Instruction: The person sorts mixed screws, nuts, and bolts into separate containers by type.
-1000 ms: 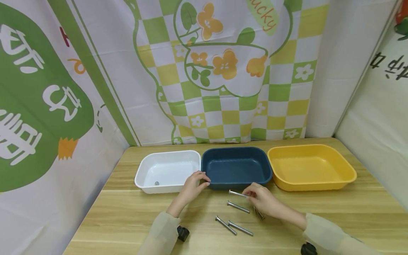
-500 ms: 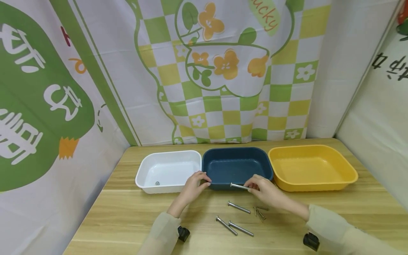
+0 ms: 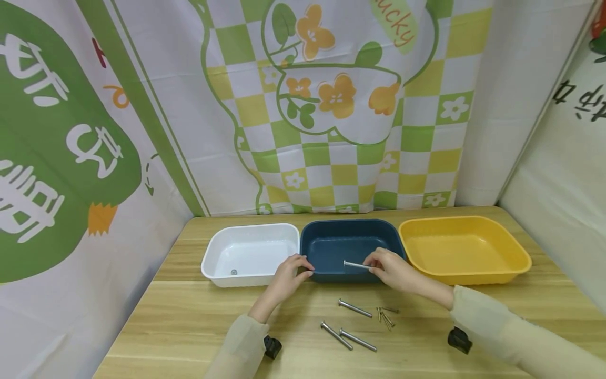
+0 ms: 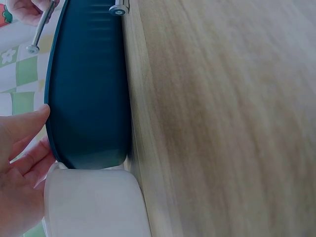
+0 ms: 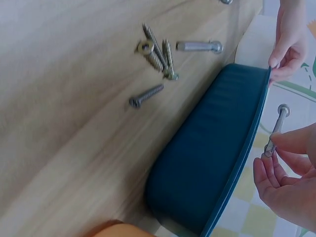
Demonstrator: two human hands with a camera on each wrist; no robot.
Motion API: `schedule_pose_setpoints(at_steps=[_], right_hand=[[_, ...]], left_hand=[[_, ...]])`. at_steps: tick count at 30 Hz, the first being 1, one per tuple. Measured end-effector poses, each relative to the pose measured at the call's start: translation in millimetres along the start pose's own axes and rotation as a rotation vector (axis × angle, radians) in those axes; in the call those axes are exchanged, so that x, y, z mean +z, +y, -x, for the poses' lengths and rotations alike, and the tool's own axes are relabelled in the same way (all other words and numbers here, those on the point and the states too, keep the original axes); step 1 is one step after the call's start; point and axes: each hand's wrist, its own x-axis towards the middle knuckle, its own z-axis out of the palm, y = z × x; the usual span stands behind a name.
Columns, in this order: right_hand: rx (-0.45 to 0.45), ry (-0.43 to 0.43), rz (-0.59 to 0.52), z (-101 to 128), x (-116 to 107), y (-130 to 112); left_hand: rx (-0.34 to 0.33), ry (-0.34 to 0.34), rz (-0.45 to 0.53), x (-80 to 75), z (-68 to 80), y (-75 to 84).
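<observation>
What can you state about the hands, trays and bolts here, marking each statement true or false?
1. The left hand touches the blue tray. True.
2. The right hand is empty. False: it holds a long bolt.
3. The blue tray stands between the white tray and the yellow tray. True.
4. Three more long bolts lie on the table. True.
5. The small screws lie inside the blue tray. False: they lie on the table.

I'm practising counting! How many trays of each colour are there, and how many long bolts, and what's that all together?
White tray: 1
Blue tray: 1
Yellow tray: 1
Long bolts: 4, counting the one in the right hand
Total: 7
</observation>
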Motion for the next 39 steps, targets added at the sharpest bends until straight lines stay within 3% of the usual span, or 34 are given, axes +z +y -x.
schedule_pose_setpoints(at_steps=[11,23,33,35,39], right_hand=[[-0.015,-0.049,0.043,-16,-7,10],[0.036,-0.22,0.026,-36,-11,23],[0.045,-0.286,0.034,-47,-11,32],[0.025,-0.297,0.024,-48,-7,44],[-0.051,-0.314,0.004,-55,20,102]], left_hand=[[0.002,0.004,-0.004,-1.4,0.0,0.1],[0.002,0.003,-0.01,-1.6,-1.4,0.4],[0.004,0.001,-0.014,-0.9,-2.0,1.1],[0.011,0.004,-0.015,-1.1,-1.7,1.6],[0.022,0.01,-0.019,-1.4,-0.4,2.1]])
